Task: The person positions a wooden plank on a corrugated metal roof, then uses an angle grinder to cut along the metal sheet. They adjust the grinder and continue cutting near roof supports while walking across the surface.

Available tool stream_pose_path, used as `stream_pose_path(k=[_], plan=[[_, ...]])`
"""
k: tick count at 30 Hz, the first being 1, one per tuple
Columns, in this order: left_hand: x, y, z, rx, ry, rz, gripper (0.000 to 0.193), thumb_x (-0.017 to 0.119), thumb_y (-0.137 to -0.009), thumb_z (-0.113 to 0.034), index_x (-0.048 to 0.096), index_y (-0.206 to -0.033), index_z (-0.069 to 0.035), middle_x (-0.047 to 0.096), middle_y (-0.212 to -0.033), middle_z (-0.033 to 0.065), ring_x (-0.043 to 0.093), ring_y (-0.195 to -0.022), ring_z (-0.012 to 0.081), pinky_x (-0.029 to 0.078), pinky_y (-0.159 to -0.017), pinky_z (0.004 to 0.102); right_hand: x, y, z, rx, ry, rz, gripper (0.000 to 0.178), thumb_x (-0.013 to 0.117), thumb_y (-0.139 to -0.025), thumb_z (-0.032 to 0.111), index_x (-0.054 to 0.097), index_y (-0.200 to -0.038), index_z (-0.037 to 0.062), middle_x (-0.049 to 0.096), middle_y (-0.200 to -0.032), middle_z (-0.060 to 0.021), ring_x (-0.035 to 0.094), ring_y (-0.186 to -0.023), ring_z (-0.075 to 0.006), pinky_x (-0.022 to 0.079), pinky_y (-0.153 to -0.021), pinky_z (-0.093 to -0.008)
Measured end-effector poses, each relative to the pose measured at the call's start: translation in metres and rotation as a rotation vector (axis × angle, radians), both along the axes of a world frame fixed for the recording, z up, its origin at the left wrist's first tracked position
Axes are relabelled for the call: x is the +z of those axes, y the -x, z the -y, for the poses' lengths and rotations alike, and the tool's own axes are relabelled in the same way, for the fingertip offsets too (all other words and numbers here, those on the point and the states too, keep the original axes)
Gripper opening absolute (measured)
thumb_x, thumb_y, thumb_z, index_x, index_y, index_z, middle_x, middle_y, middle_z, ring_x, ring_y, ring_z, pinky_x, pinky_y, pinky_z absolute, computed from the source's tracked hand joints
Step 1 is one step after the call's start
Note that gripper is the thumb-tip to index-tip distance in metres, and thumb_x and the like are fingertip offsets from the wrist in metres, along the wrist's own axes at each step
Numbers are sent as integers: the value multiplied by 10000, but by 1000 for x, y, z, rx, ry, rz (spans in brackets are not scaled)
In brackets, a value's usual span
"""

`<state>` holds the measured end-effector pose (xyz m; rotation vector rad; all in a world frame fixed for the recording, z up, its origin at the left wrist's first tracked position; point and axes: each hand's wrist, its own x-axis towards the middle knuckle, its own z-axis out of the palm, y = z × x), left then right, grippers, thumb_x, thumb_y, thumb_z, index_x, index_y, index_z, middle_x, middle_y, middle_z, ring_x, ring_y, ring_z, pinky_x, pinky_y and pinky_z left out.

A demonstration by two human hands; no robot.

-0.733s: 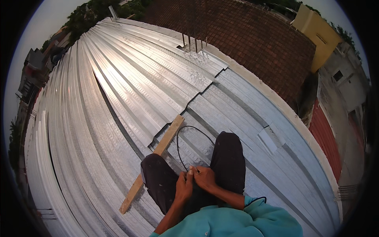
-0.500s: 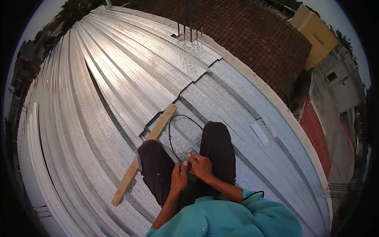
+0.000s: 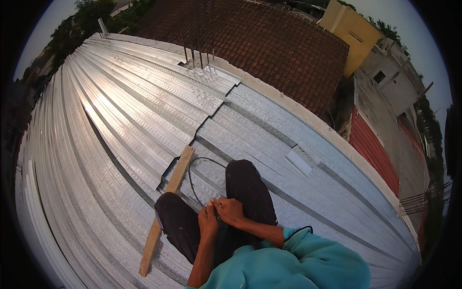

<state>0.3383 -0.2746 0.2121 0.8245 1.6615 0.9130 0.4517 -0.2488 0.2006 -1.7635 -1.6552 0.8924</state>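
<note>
My left hand [image 3: 208,220] and my right hand [image 3: 229,211] meet between my bent knees, fingers closed and thumbs nearly touching. Both pinch the end of a thin black cable [image 3: 191,179], which loops forward over the metal sheet and back toward my right knee. Whatever else lies under the fingers is hidden. Beside my left knee a long wooden batten [image 3: 181,169] lies slantwise across the sheet ribs, its middle covered by that knee.
Ribbed metal roof sheets [image 3: 120,120] spread around me, with a stepped overlap edge ahead. A small bent metal piece [image 3: 299,163] lies to the right. Upright rebar rods [image 3: 197,45] stand beyond, near a low concrete edge [image 3: 284,103]. A tiled roof [image 3: 255,43] lies past it.
The view has turned, so the roof appears shifted left and downward. My hands have stayed together between the knees, with their fingers slightly closer. Cable and batten lie much as before.
</note>
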Motion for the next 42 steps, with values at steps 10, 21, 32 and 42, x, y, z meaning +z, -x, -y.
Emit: stream_pose_path(k=[10,21,32,42], plan=[[-31,-8,-5,-20,5,315,430,502,-1077,-296,643,-861,48,631,-800,32,537,-750,100,438,-645,331,-11,-12,2,-16,171,-41,482,552,-1025,408,731,-818,11,705,-709,-206,718,-718,-405,563,-703,-527],[-14,-33,-17,-83,-176,151,506,462,-1099,-325,581,-801,65,610,-746,83,526,-706,119,436,-603,342,-21,-17,-4,-134,29,152,483,538,-1032,385,708,-782,9,695,-686,-206,707,-698,-422,566,-684,-529],[-19,-19,3,123,-92,9,489,544,-1086,-335,560,-737,7,473,-632,17,423,-634,85,364,-553,339,8,-13,-19,125,237,-187,432,591,-1004,284,658,-770,-72,638,-686,-283,690,-696,-457,528,-610,-489],[-27,-16,9,192,-94,-5,492,537,-1088,-316,533,-727,19,449,-615,43,408,-616,103,354,-547,356,6,-6,-25,209,275,-210,434,595,-1004,247,628,-743,-97,617,-642,-272,674,-589,-394,495,-544,-448]])
